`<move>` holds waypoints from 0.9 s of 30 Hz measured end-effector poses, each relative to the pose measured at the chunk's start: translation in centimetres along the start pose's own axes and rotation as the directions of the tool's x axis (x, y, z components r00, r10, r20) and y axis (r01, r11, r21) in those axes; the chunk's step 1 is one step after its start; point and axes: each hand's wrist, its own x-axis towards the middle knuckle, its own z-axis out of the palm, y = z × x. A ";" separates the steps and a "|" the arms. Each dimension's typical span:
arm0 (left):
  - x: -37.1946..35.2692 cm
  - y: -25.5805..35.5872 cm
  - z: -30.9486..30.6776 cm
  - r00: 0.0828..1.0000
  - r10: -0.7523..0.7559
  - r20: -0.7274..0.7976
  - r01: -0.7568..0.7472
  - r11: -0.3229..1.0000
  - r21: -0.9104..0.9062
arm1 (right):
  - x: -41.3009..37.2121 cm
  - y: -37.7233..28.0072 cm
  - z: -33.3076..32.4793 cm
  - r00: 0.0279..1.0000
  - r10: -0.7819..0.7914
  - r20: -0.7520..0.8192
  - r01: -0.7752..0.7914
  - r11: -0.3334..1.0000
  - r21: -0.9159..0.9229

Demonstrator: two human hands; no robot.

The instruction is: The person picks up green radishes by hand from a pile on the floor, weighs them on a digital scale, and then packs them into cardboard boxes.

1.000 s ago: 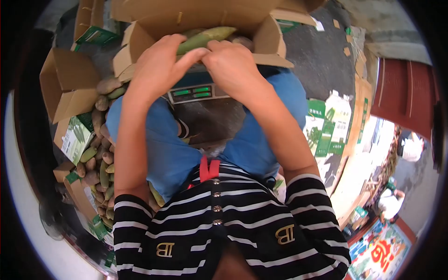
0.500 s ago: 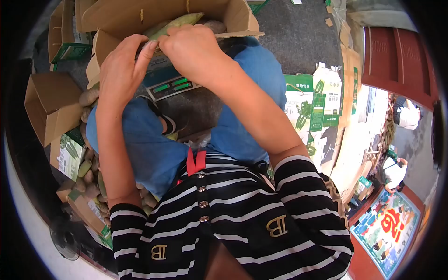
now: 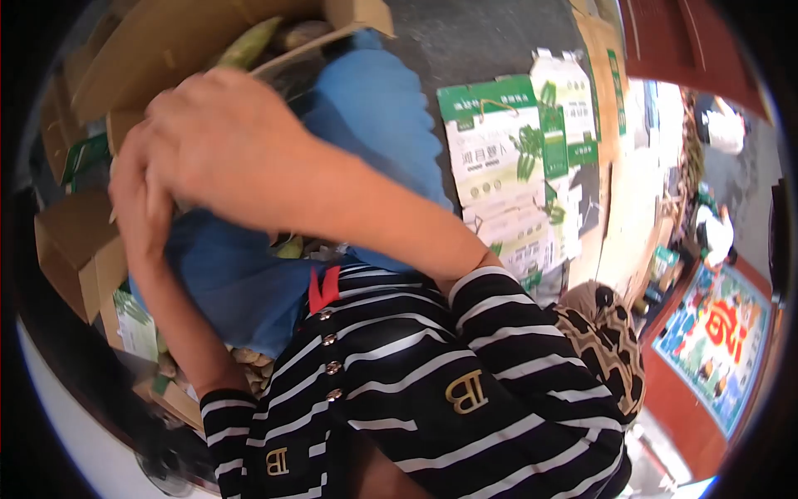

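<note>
My right hand (image 3: 220,137) is closed and smeared by motion, with its back toward me. It overlaps my left hand (image 3: 137,187), whose fingers are bent and partly covered. Whatever they hold, if anything, is hidden. Both hands are in front of the near side of an open cardboard box (image 3: 125,71). Inside the box lie a long pale-green vegetable (image 3: 251,43) and a brownish root vegetable (image 3: 303,35). My right forearm crosses above my knees.
Flattened white-and-green printed cartons (image 3: 495,137) lie on the dark floor to the right. An open carton (image 3: 79,249) stands at left, with root vegetables (image 3: 249,362) beside my leg. Two people in white tops (image 3: 721,129) are far right, near a colourful picture board (image 3: 711,345).
Both hands have moved left and down, away from the box's rim, and come together. The view has shifted. The scale display seen between the knees is now covered.
</note>
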 end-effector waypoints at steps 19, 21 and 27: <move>0.9 -0.1 1.5 0.999 -0.048 0.020 0.032 0.871 0.490 | -40.3 22.7 -0.9 -0.045 0.997 -0.068 -0.868 -0.073 -0.492; 1.1 -0.3 1.4 0.999 -0.025 0.029 0.007 0.859 0.512 | -40.9 23.1 -0.4 -0.161 0.985 -0.064 -0.817 -0.169 -0.552; 1.5 -0.2 1.6 1.000 0.005 0.018 -0.014 0.840 0.543 | -44.7 23.9 2.4 -0.031 0.980 -0.199 -0.689 -0.165 -0.706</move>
